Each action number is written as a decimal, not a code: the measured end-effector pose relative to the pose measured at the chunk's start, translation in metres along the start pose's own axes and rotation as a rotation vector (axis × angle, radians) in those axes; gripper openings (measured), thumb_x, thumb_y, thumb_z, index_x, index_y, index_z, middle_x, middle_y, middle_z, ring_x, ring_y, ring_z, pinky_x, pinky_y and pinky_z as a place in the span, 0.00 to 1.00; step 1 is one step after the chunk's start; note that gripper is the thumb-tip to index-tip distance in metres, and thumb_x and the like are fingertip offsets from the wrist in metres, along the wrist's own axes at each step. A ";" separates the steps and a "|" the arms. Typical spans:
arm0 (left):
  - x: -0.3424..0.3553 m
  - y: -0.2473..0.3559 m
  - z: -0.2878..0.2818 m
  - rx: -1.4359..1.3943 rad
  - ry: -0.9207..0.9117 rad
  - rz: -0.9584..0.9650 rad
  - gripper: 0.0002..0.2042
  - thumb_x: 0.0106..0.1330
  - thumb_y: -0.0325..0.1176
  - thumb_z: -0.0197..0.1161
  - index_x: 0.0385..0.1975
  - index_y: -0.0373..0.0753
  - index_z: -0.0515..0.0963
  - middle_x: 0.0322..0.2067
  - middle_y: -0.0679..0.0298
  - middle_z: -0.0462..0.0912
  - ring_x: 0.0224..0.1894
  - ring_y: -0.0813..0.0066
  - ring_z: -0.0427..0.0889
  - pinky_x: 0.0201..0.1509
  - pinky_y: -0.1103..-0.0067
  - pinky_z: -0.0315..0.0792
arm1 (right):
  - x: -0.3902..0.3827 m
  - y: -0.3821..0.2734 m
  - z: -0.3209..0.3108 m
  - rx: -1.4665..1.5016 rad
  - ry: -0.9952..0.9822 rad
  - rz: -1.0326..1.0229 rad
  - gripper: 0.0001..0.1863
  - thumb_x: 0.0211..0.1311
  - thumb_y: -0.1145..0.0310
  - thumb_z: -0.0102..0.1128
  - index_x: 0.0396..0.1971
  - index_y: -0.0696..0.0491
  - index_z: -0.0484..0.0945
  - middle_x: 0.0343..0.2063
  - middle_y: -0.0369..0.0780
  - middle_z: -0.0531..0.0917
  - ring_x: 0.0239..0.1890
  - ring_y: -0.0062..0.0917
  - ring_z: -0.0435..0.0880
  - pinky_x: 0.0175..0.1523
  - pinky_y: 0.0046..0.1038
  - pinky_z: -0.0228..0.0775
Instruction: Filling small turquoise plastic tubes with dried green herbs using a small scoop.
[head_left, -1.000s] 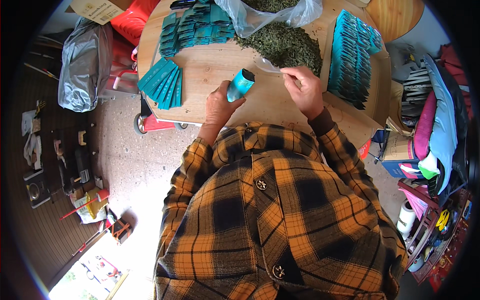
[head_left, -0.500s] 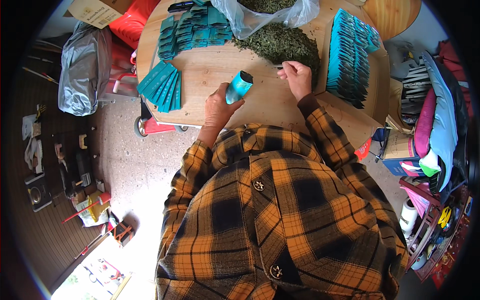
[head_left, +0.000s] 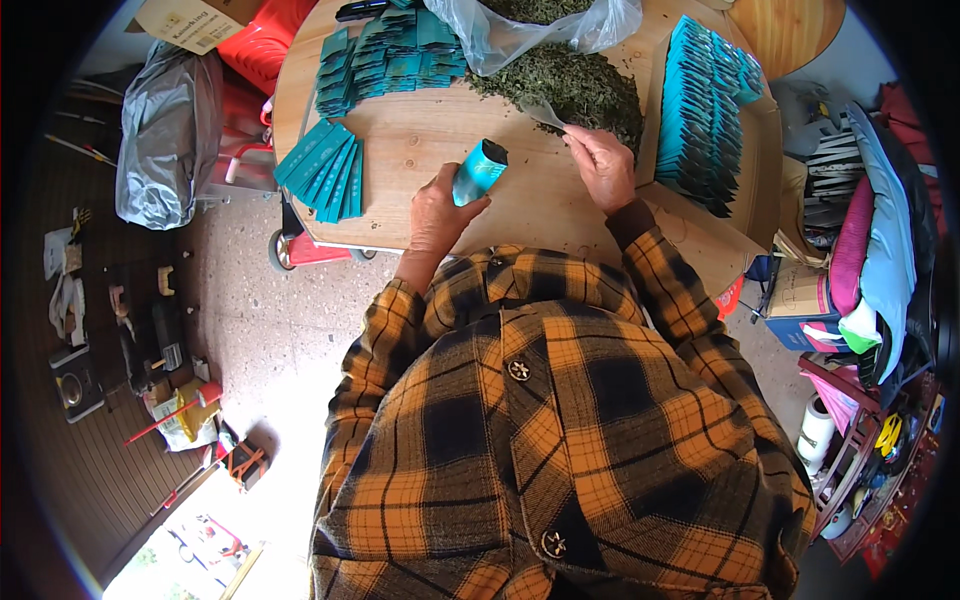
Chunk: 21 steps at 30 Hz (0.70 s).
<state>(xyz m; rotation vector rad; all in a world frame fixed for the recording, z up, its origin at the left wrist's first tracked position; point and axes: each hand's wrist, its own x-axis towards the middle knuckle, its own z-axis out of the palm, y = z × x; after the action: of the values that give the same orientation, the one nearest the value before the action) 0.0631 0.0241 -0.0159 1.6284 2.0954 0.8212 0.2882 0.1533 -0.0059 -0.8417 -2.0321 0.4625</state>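
Observation:
My left hand (head_left: pixel 438 208) is closed round a small teal packet (head_left: pixel 477 176), held above the table with its dark open mouth up. A pale translucent spoon (head_left: pixel 541 110) is pinched in my right hand (head_left: pixel 603 165). The spoon's bowl lies at the near left edge of a heap of dried green leaves (head_left: pixel 575 88). How much leaf the bowl carries is too small to tell. Left of my left hand, several flat teal packets (head_left: pixel 325 175) lie fanned out on the wooden table (head_left: pixel 400 142).
Stacks of teal packets (head_left: pixel 392 55) lie at the back left. A clear plastic bag (head_left: pixel 490 50) of leaves stands behind the heap. On the right, a cardboard box (head_left: pixel 750 180) holds rows of teal packets (head_left: pixel 695 125). A red wheeled frame (head_left: pixel 320 252) stands below the table's left edge.
My right hand has turned and shifted a little right and toward me. The spoon's bowl has come into sight at the leaf heap's edge. My left hand stays in place with the packet.

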 end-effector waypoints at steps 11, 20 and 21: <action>0.000 -0.004 0.002 0.012 0.023 0.029 0.26 0.46 0.45 0.73 0.43 0.37 0.74 0.30 0.52 0.82 0.33 0.53 0.83 0.38 0.66 0.76 | 0.025 -0.059 -0.042 0.270 -0.164 0.003 0.06 0.52 0.82 0.60 0.31 0.59 0.80 0.27 0.39 0.80 0.28 0.21 0.78 0.33 0.22 0.69; -0.002 -0.006 0.002 0.004 0.052 0.038 0.27 0.46 0.45 0.73 0.42 0.37 0.74 0.29 0.53 0.82 0.32 0.54 0.83 0.37 0.66 0.77 | 0.034 -0.078 -0.038 -0.042 -0.191 -0.404 0.13 0.39 0.84 0.62 0.29 0.56 0.79 0.29 0.37 0.76 0.33 0.32 0.74 0.39 0.29 0.67; -0.002 -0.006 0.001 -0.005 0.053 0.040 0.27 0.46 0.45 0.73 0.42 0.37 0.74 0.29 0.53 0.82 0.32 0.54 0.83 0.36 0.66 0.77 | 0.034 -0.079 -0.037 -0.055 -0.168 -0.438 0.13 0.38 0.84 0.62 0.29 0.56 0.79 0.30 0.37 0.76 0.34 0.31 0.74 0.39 0.29 0.67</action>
<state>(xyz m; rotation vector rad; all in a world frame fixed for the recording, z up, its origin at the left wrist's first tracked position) 0.0599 0.0219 -0.0207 1.6682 2.1009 0.8904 0.2747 0.1229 0.0814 -0.3761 -2.3124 0.2358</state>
